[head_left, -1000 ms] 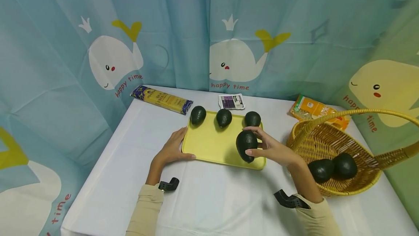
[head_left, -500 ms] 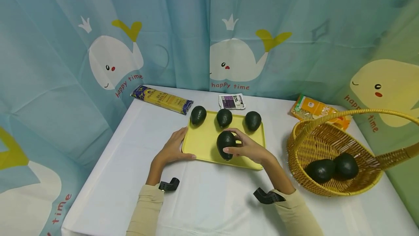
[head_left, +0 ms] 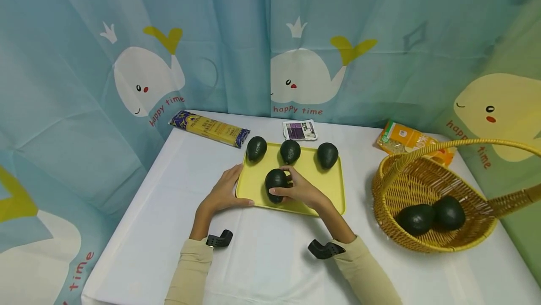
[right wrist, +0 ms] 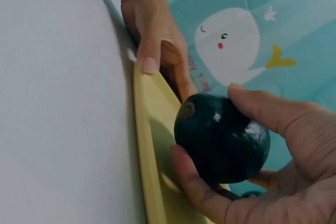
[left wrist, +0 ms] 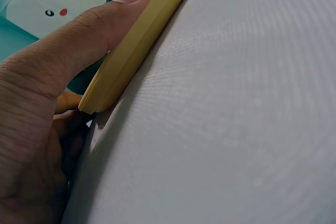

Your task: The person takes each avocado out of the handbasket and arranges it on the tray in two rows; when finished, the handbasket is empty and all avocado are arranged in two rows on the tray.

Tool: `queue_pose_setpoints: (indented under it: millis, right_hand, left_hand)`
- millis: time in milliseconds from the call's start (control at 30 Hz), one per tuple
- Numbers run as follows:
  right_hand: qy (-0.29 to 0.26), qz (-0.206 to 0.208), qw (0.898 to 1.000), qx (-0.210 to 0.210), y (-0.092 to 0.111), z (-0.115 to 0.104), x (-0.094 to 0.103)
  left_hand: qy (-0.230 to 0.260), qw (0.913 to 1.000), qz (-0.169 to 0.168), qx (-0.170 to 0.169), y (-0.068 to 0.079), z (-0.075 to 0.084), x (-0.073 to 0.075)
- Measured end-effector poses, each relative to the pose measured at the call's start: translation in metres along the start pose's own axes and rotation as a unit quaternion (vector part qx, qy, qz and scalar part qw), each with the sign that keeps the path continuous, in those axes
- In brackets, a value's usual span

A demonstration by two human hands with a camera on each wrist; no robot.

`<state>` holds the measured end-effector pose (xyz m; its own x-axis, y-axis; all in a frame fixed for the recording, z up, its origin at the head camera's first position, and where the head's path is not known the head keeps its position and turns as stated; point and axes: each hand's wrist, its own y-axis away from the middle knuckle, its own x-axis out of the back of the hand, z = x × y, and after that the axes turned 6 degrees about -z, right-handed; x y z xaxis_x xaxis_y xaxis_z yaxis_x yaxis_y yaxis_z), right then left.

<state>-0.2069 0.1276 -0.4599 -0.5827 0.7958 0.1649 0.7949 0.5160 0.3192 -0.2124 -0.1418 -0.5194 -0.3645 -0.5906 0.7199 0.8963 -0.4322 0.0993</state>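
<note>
My right hand (head_left: 302, 188) holds a dark green avocado (head_left: 275, 183) between thumb and fingers, over the front left part of a yellow tray (head_left: 327, 190). The right wrist view shows this avocado (right wrist: 220, 137) end on, close over the tray, with its brown stem scar visible. At the tray's front left corner my left hand (head_left: 224, 193) grips the edge, its thumb along the front rim and its fingers at the left side. Along the back of the tray lie three more avocados, at left (head_left: 256, 148), middle (head_left: 290, 151) and right (head_left: 327, 155).
A wicker basket (head_left: 410, 183) with a tall handle stands to the right, two avocados (head_left: 416, 219) inside. Behind it lies an orange food bag (head_left: 405, 139). A purple and white sachet (head_left: 300, 131) and a long yellow packet (head_left: 213, 129) lie behind the tray.
My right hand has carried the avocado leftward across the tray, from its right side to its front left part, and lower. The left hand has stayed at the corner.
</note>
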Motion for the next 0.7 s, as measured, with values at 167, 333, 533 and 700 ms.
queue_pose_setpoints:
  millis: [167,333,533,700]
  right_hand:
    - [0.005,0.016,1.000,-0.003,-0.009,-0.004,-0.012]
    - [0.024,0.036,0.999,0.006,-0.020,-0.009,-0.021]
    - [0.052,0.057,0.997,0.009,-0.035,-0.014,-0.032]
    - [0.062,0.060,0.996,0.006,-0.044,-0.017,-0.039]
  left_hand:
    - [-0.002,1.0000,-0.004,-0.004,0.000,0.000,-0.001]
    - [-0.002,0.9999,-0.007,-0.008,0.001,0.001,0.000]
    - [-0.003,0.9998,-0.006,-0.018,0.001,0.000,0.002]
    - [0.003,0.9998,-0.004,-0.021,0.001,0.000,0.002]
